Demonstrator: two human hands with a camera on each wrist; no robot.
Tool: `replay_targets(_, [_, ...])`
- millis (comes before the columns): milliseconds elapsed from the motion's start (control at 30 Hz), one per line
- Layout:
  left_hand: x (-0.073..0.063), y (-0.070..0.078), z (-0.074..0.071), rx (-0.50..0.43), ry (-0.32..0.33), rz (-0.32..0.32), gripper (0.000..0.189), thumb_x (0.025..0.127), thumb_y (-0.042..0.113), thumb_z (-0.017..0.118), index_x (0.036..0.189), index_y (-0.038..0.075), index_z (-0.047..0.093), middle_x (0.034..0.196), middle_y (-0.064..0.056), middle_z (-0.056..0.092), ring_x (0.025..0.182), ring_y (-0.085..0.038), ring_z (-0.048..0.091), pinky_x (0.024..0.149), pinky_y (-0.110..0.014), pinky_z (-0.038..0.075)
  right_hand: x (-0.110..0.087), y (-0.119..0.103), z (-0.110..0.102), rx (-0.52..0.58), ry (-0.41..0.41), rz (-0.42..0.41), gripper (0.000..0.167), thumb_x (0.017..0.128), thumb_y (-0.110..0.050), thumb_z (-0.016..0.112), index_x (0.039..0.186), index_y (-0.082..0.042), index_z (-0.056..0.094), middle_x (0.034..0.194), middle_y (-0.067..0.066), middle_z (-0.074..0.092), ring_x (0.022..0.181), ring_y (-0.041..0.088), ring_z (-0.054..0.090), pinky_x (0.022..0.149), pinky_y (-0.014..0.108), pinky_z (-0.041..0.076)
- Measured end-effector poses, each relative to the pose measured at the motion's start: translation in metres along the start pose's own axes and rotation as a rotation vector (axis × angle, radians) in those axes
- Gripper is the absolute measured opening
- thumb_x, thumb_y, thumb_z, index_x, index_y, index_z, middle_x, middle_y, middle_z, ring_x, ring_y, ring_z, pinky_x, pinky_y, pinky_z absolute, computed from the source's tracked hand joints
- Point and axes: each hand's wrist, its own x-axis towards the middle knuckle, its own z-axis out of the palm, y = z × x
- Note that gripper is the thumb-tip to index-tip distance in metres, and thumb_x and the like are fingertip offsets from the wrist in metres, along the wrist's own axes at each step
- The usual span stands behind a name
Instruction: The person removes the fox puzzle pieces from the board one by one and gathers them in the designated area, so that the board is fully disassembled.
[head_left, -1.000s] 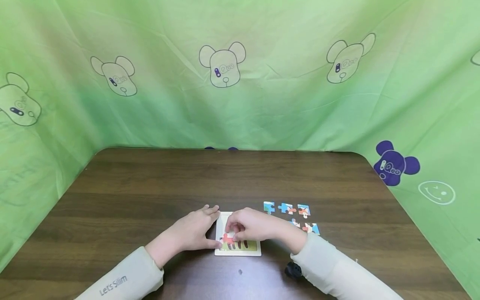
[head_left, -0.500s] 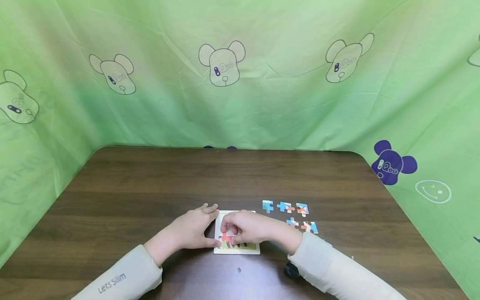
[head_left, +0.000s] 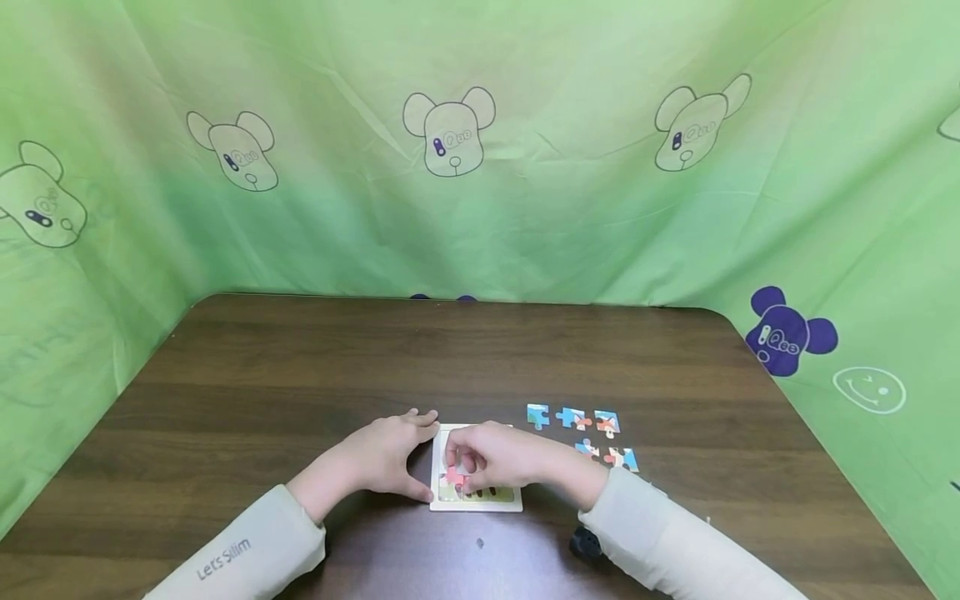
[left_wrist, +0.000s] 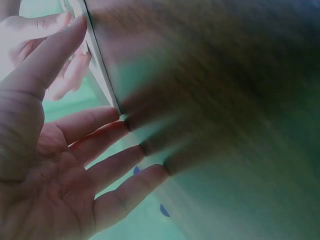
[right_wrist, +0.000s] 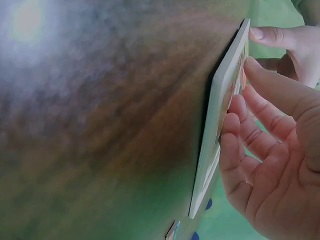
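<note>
A white-rimmed jigsaw board (head_left: pixel 483 507) lies on the table in the head view, with a partly visible green and red picture inside. My left hand (head_left: pixel 382 457) rests at its left side, fingers spread and nearly straight, thumb and fingertips at the rim. Over the board, my right hand (head_left: pixel 501 454) pinches a red jigsaw piece (head_left: pixel 453 477) at the lower left of the picture. In the right wrist view the thumb and bent fingers of the right hand (right_wrist: pixel 280 150) come down on the board's face (right_wrist: pixel 232 95); they hide most of the piece.
Several loose jigsaw pieces (head_left: pixel 573 418) lie to the right of the board, in two rows. A small black object (head_left: pixel 585 542) sits beside the right sleeve. The brown table (head_left: pixel 360 358) is backed by a green printed curtain (head_left: pixel 525 217).
The left thumb has drawn back from the board's picture to its rim. The right hand stays over the same corner, with its fingers shifted slightly on the red piece.
</note>
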Motion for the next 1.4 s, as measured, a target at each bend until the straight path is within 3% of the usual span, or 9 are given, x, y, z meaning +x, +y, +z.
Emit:
replay_targets(300, [0.001,0.002,0.001,0.010,0.010,-0.004,0.087,0.070,0.039,0.088,0.140,0.001,0.054,0.152,-0.017,0.048,0.140,-0.043,0.044,0.110,-0.053,0.043,0.000,0.004,0.000,0.095,0.018,-0.029,0.014,0.087,-0.002,0.070,0.095,-0.010,0.062,0.073,-0.006,0.059,0.061,-0.002,0.048,0.060,0.015,0.043])
replay_targets(667, [0.001,0.002,0.002,0.009,0.017,0.003,0.087,0.070,0.039,0.088,0.140,0.001,0.054,0.151,-0.017,0.048,0.140,-0.044,0.044,0.109,-0.053,0.043,0.000,0.003,0.001,0.239,0.008,-0.057,0.016,0.087,0.003,0.068,0.093,-0.007,0.058,0.077,0.000,0.065,0.067,-0.002,0.054,0.065,0.017,0.050])
replay_targets(1100, [0.001,0.000,0.003,0.008,0.009,0.001,0.087,0.071,0.041,0.087,0.142,0.002,0.053,0.153,-0.016,0.047,0.141,-0.042,0.043,0.111,-0.052,0.042,-0.004,0.000,-0.003,0.242,0.031,-0.090,0.014,0.087,0.003,0.067,0.091,-0.007,0.058,0.080,0.000,0.068,0.074,-0.003,0.055,0.072,0.019,0.052])
replay_targets(1400, [0.001,0.000,0.002,-0.002,-0.001,-0.012,0.088,0.072,0.039,0.087,0.142,-0.001,0.052,0.154,-0.017,0.045,0.142,-0.041,0.041,0.113,-0.050,0.040,-0.014,0.008,-0.008,0.245,0.057,-0.063,0.014,0.086,0.002,0.067,0.091,-0.007,0.058,0.079,-0.002,0.066,0.075,-0.001,0.056,0.073,0.020,0.052])
